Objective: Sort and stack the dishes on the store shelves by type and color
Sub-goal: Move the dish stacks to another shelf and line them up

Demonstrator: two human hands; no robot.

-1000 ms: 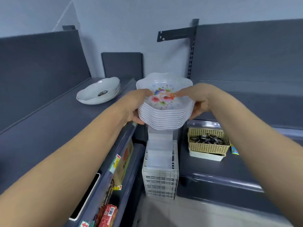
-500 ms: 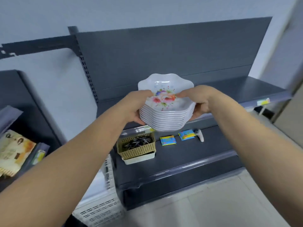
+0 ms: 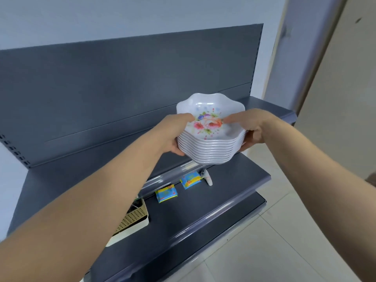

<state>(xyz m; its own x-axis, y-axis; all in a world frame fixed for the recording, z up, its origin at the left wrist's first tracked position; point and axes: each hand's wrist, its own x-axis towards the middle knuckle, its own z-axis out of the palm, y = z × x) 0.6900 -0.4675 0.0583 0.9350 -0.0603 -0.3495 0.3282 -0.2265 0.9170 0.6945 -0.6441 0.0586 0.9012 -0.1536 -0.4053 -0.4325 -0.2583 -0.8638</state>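
Both hands, left hand [image 3: 173, 137] and right hand [image 3: 251, 129], gripped the stack of floral dishes [image 3: 210, 139], fingers closed around its rim. The view had swung right since a second ago to a bare upper shelf [image 3: 101, 165], probably the stack's destination.

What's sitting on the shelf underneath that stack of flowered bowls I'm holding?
Below the stack of bowls: two blue snack packets, a small white object and a tan basket, partly hidden by your left arm. Its contents are mostly covered.

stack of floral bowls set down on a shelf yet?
No, the stack of floral bowls is in the air, gripped by the left hand and right hand, above the grey shelf.
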